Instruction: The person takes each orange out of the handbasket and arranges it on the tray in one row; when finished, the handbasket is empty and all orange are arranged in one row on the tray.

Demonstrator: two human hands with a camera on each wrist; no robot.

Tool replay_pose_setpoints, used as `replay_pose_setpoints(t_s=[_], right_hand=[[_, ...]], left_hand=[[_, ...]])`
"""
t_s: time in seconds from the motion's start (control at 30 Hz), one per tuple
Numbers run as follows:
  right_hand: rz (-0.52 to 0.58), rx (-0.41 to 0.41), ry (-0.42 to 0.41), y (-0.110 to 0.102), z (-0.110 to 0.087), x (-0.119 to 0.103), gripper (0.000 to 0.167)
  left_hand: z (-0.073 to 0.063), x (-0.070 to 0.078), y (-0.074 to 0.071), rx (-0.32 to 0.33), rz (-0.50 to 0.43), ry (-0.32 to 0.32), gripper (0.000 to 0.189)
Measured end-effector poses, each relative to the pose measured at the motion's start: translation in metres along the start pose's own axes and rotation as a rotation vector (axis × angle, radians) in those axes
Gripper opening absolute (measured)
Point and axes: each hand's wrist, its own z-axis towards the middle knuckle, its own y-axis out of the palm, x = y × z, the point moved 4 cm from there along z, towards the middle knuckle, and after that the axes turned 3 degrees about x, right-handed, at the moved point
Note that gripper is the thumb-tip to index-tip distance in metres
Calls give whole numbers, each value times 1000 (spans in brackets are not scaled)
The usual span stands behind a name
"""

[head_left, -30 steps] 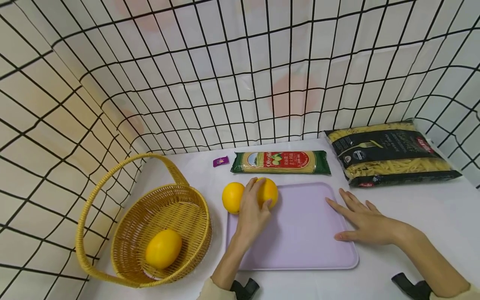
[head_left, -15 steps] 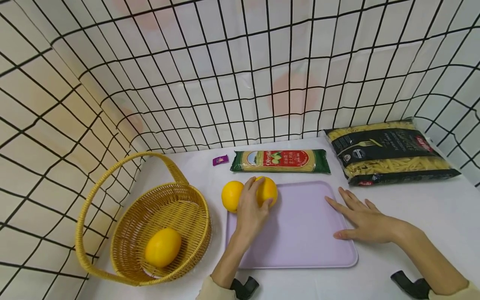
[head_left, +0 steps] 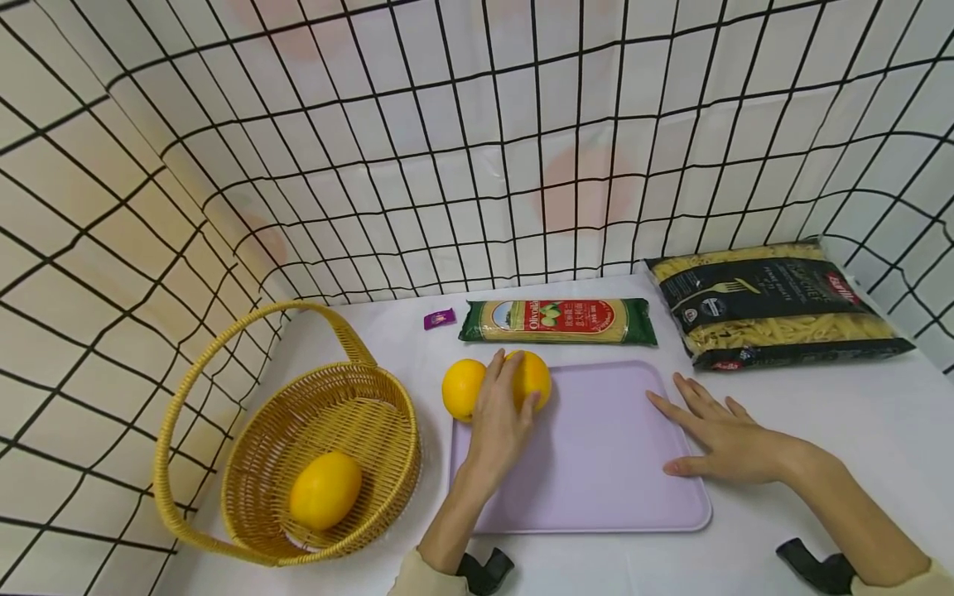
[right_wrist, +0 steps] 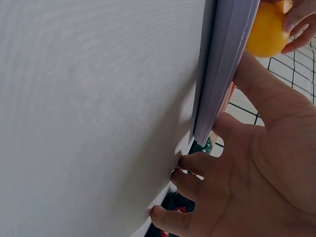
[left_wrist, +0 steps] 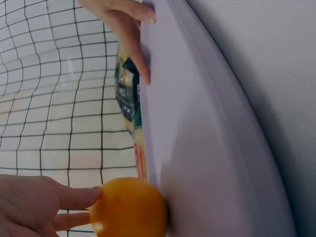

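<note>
In the head view my left hand grips an orange at the back left of the lilac tray. The left wrist view shows this orange low against the tray surface, with thumb and fingers at its side. Just left of the hand, a second orange sits at the tray's back left corner, partly covered by the fingers. My right hand is spread at the tray's right edge. Seen from the right wrist, its thumb and index finger touch the tray rim, while other fingertips rest on the white tablecloth.
Left of the tray stands a wicker basket with a tall handle and one yellow-orange oval fruit inside. Behind the tray lie a spaghetti pack, a small purple packet and a black pasta bag. Black wire grid encloses the back and sides.
</note>
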Motion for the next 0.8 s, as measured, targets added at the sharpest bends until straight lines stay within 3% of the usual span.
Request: replay_pose_setpoints(t_s=[0.8], right_hand=[[6, -9, 10, 0, 0, -1, 95]], left_hand=[[-2, 9, -9, -57, 126, 48, 52]])
